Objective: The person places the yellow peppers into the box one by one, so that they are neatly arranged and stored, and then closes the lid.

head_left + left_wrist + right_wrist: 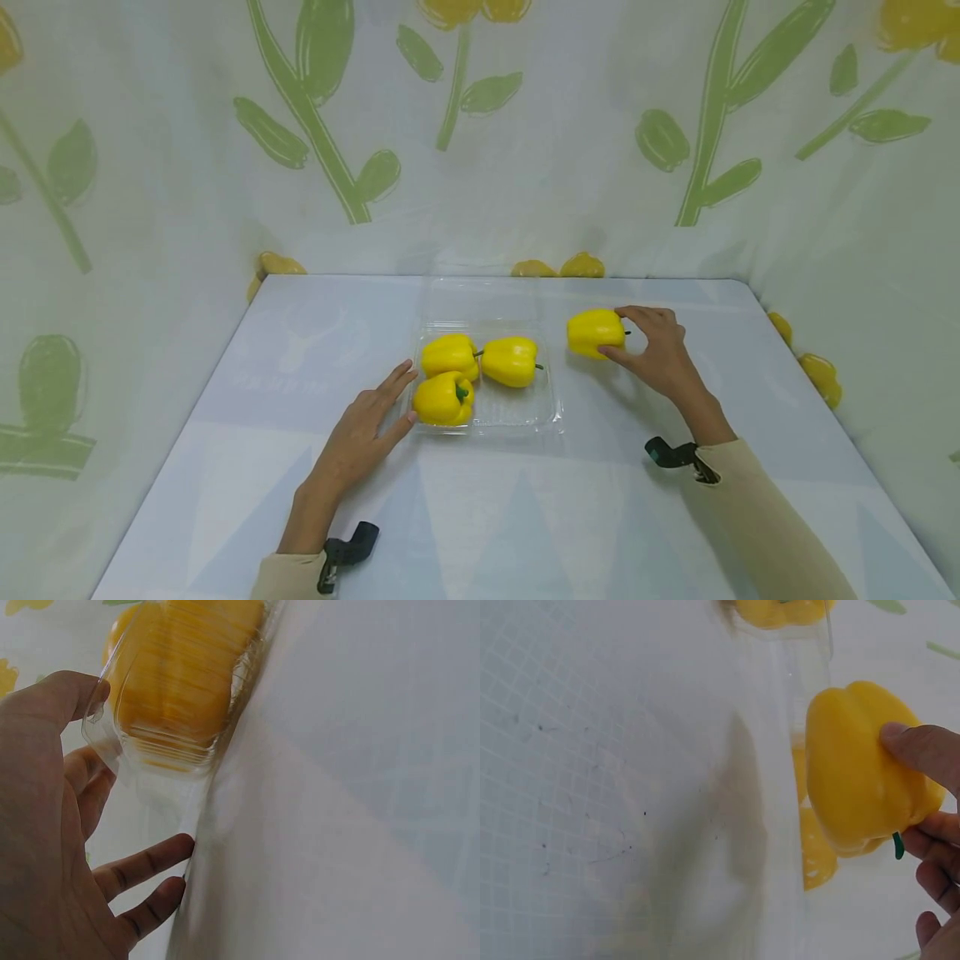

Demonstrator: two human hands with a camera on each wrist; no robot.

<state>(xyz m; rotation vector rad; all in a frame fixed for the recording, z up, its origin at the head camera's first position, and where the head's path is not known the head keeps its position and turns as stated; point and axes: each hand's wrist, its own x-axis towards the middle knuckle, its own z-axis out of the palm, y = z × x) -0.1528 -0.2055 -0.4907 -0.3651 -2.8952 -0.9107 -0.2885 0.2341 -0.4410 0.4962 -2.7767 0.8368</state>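
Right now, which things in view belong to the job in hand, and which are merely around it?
In the job:
clear container beside the left grip
three yellow peppers inside it
yellow pepper in the right grip

Merely around:
table
floral curtain
wrist cameras

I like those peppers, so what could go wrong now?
The right hand pinches one yellow pepper near its stem end, and it looks lifted, so it might slip and roll. Three other peppers sit in the clear container, leaving bare space mostly at its front right, so adding another could bump them. The left hand is only at the container's left side, so a knock might shift it.
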